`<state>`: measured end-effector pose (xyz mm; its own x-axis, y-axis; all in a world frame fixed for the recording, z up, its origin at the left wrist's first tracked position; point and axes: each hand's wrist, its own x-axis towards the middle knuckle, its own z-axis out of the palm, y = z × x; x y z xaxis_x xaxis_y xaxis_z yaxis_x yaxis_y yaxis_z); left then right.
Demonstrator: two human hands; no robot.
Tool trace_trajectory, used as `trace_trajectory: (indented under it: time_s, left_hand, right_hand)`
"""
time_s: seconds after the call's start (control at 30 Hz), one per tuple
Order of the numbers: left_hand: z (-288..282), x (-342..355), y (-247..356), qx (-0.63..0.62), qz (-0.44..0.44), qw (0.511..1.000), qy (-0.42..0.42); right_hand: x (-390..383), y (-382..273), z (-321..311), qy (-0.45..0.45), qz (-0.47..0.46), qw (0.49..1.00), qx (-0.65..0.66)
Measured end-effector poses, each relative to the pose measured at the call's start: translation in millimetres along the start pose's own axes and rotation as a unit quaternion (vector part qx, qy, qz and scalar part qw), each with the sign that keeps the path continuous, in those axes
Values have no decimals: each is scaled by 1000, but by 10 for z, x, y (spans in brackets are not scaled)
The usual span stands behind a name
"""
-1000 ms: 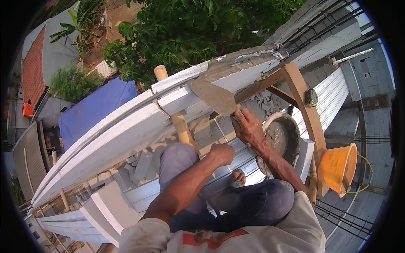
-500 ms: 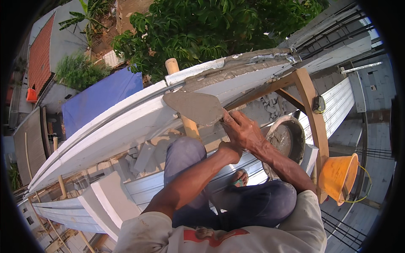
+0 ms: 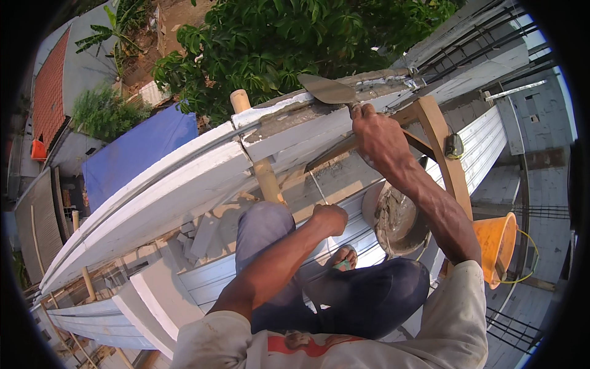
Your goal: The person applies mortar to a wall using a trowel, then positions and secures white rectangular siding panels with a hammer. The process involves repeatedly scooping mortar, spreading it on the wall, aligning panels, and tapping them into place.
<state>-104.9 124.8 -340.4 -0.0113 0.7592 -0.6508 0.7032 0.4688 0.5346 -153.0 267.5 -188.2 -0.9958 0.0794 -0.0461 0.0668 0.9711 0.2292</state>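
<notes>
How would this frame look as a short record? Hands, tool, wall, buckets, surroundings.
Right hand: closed around the handle of a trowel
Trowel blade: over the wall top; contact unclear
Left hand: curled; whether it holds anything cannot be told
Wall: pale blocks, grey mortar along part of the top
Mortar bucket: left of the right forearm in view, grey mix inside
Orange bucket: at right, yellow handle
Surroundings: leafy tree and blue tarp beyond the wall
</notes>
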Motion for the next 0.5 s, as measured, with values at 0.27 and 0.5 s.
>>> trace_trajectory:
  time_s: [0.27, 0.5]
  left_hand:
    - [235, 218, -154, 42, 17, 999, 27]
    - [3, 142, -207, 9, 2, 1000, -15]
  right_hand:
    - [-215, -504, -283, 8, -131, 928, 348]
    - [-1797, 489, -199, -61, 226, 913, 334]
